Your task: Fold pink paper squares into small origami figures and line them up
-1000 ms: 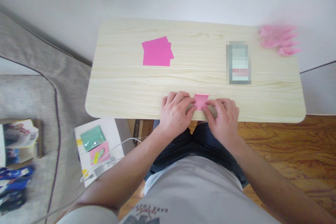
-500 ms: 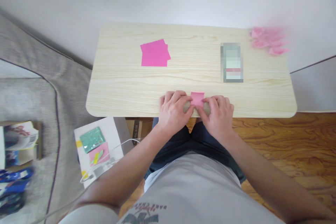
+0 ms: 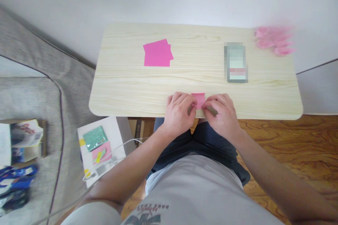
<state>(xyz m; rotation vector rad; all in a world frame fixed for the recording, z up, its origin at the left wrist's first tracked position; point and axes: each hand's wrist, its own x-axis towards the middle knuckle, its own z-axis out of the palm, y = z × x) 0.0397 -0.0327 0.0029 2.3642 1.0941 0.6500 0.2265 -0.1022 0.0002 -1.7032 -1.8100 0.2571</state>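
Note:
A small square of light pink paper (image 3: 199,100) lies near the front edge of the wood-grain table (image 3: 126,91). Its top edge looks a little raised, like a crease. My left hand (image 3: 180,109) has thumb and fingers closed at the paper's left side. At the lower right corner, my right hand (image 3: 221,114) pinches with thumb and index finger together. Farther back on the left lie overlapping sheets of bright pink paper (image 3: 157,54).
A pixelated phone-like object (image 3: 237,63) lies at the right. Several blurred pink folded pieces (image 3: 274,40) sit at the table's back right corner. Left below, a white box (image 3: 112,130) carries a green packet (image 3: 95,138), pink paper and a white cable. A grey sofa (image 3: 74,88) stands beside it.
My fingers have shifted along the sides of the small paper, and both hands now pinch more tightly near its lower half. The view has swayed slightly; the other things have stayed put.

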